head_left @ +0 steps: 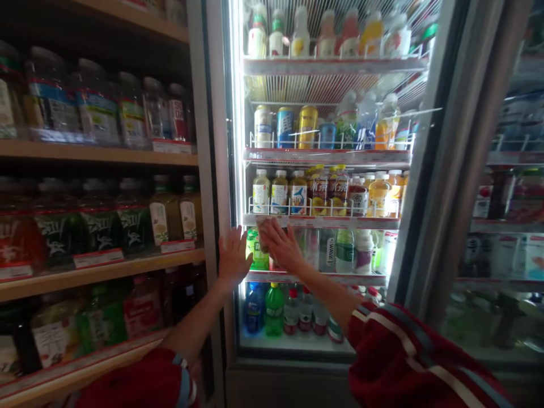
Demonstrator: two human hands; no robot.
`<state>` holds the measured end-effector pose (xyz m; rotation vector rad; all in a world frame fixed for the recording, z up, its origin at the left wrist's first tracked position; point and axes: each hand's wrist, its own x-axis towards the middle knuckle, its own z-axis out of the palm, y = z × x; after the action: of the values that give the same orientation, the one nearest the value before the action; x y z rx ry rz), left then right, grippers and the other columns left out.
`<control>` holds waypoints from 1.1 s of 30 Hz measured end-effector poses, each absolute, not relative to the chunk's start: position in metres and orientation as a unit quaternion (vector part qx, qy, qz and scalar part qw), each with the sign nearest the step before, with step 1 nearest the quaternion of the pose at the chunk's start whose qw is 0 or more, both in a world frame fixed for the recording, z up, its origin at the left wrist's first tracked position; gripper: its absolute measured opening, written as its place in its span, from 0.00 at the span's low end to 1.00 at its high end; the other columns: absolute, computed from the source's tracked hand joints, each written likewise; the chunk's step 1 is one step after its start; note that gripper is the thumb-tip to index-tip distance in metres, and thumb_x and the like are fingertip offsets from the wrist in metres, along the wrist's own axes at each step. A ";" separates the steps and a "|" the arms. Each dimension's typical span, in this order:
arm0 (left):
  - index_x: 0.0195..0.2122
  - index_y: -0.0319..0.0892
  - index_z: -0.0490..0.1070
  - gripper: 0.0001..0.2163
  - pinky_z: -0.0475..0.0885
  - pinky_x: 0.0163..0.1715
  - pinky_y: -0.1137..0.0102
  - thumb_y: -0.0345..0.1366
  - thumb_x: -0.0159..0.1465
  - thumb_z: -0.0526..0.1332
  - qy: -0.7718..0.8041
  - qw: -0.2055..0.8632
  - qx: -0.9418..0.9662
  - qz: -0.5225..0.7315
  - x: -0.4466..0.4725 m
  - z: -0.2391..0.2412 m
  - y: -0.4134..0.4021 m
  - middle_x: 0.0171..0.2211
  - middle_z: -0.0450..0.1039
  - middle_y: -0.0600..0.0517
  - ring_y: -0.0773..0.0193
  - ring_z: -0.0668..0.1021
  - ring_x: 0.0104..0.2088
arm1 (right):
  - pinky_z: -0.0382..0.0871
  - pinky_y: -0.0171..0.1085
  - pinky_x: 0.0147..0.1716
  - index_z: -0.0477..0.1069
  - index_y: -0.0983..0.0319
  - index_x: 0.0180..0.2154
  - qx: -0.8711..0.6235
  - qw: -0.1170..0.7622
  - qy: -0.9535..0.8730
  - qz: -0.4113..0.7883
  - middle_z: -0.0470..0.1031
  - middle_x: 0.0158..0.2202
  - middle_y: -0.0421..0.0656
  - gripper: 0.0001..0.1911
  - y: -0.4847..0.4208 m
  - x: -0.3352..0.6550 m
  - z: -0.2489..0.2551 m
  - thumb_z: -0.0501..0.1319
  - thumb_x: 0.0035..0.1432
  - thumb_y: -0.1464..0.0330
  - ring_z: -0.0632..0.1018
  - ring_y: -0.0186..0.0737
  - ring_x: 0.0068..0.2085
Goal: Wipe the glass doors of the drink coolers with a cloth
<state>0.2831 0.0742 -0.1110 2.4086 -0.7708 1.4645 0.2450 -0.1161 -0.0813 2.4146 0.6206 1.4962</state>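
Wiping the glass door (323,79) seems in hand: at mid-frame, the right hand (283,245) holds a pale cloth (263,231) under outstretched fingers — the left hand (233,258) is spread, gripping nothing, by the edge. Continuing likely calls for even pressure. Wooden shelves (97,148) fill the dim left — a lit cooler (289,379), the centre.

Wooden shelf (97,148) at left of frame, blue-labelled plastic bottle (53,96) upper left, red-edged price tag (98,259) lower left, blue can (284,128) and gold can (307,127) upper centre, green bottle (274,309) lower centre
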 end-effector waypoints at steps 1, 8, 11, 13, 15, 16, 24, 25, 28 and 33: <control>0.63 0.38 0.51 0.27 0.43 0.62 0.43 0.35 0.62 0.53 -0.264 0.104 0.820 0.497 0.282 -0.115 0.076 0.65 0.50 0.39 0.49 0.53 0.65 | 0.36 0.55 0.64 0.55 0.57 0.62 0.824 0.129 0.232 0.501 0.53 0.65 0.44 0.28 -0.112 0.245 -0.090 0.53 0.60 0.70 0.48 0.46 0.67; 0.62 0.34 0.54 0.26 0.44 0.62 0.45 0.35 0.62 0.54 -0.255 0.064 0.838 0.478 0.268 -0.123 0.073 0.64 0.49 0.38 0.49 0.53 0.65 | 0.35 0.57 0.62 0.61 0.61 0.58 0.804 0.097 0.157 0.566 0.55 0.64 0.48 0.23 -0.120 0.245 -0.098 0.53 0.62 0.68 0.48 0.48 0.67; 0.62 0.35 0.54 0.26 0.45 0.62 0.45 0.36 0.62 0.54 -0.257 0.058 0.844 0.467 0.261 -0.123 0.064 0.65 0.48 0.39 0.51 0.52 0.65 | 0.33 0.56 0.63 0.60 0.61 0.59 0.801 0.121 0.166 0.562 0.56 0.64 0.48 0.24 -0.131 0.239 -0.107 0.53 0.61 0.69 0.48 0.47 0.67; 0.63 0.35 0.53 0.27 0.45 0.62 0.46 0.36 0.63 0.53 -0.269 0.049 0.846 0.459 0.256 -0.124 0.055 0.65 0.47 0.40 0.51 0.51 0.66 | 0.33 0.55 0.63 0.60 0.60 0.59 0.806 0.138 0.188 0.544 0.57 0.64 0.47 0.25 -0.139 0.233 -0.116 0.53 0.61 0.70 0.48 0.46 0.67; 0.63 0.35 0.52 0.27 0.46 0.62 0.46 0.36 0.63 0.52 -0.280 0.041 0.847 0.451 0.250 -0.125 0.046 0.65 0.47 0.41 0.52 0.50 0.66 | 0.33 0.55 0.63 0.59 0.60 0.60 0.812 0.131 0.180 0.540 0.58 0.63 0.48 0.25 -0.149 0.227 -0.122 0.54 0.60 0.70 0.49 0.46 0.67; 0.63 0.35 0.52 0.27 0.46 0.62 0.46 0.37 0.63 0.52 -0.286 0.038 0.847 0.448 0.247 -0.126 0.041 0.65 0.47 0.41 0.52 0.50 0.66 | 0.34 0.56 0.62 0.60 0.61 0.59 0.814 0.120 0.163 0.545 0.58 0.63 0.49 0.26 -0.154 0.224 -0.124 0.54 0.59 0.70 0.49 0.46 0.67; 0.63 0.35 0.53 0.28 0.48 0.62 0.47 0.39 0.62 0.53 -0.340 0.033 0.838 0.426 0.226 -0.131 0.002 0.65 0.49 0.41 0.52 0.51 0.66 | 0.36 0.56 0.63 0.60 0.60 0.59 0.822 0.140 0.141 0.534 0.57 0.64 0.48 0.25 -0.191 0.202 -0.143 0.54 0.59 0.70 0.50 0.46 0.66; 0.63 0.35 0.52 0.28 0.48 0.62 0.47 0.39 0.62 0.54 -0.346 0.032 0.836 0.424 0.225 -0.132 -0.002 0.65 0.49 0.41 0.52 0.51 0.66 | 0.35 0.55 0.63 0.60 0.60 0.59 0.821 0.144 0.133 0.536 0.57 0.63 0.48 0.25 -0.196 0.200 -0.145 0.54 0.59 0.70 0.51 0.46 0.66; 0.64 0.36 0.50 0.30 0.48 0.62 0.47 0.39 0.62 0.54 -0.355 0.032 0.833 0.424 0.223 -0.137 -0.012 0.65 0.49 0.41 0.53 0.51 0.66 | 0.36 0.56 0.62 0.62 0.62 0.58 0.812 0.126 0.074 0.565 0.59 0.63 0.50 0.24 -0.210 0.196 -0.148 0.54 0.59 0.70 0.52 0.48 0.66; 0.62 0.35 0.54 0.28 0.47 0.62 0.48 0.39 0.62 0.53 -0.368 0.027 0.824 0.430 0.221 -0.146 -0.031 0.65 0.48 0.40 0.51 0.52 0.66 | 0.35 0.55 0.63 0.63 0.61 0.58 0.818 0.132 0.083 0.554 0.59 0.62 0.50 0.25 -0.218 0.190 -0.161 0.55 0.58 0.70 0.51 0.48 0.66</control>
<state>0.2212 -0.0314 -0.1457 2.5452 -1.1381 1.3266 0.1905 -0.2179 -0.1610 2.3722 0.2420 1.6083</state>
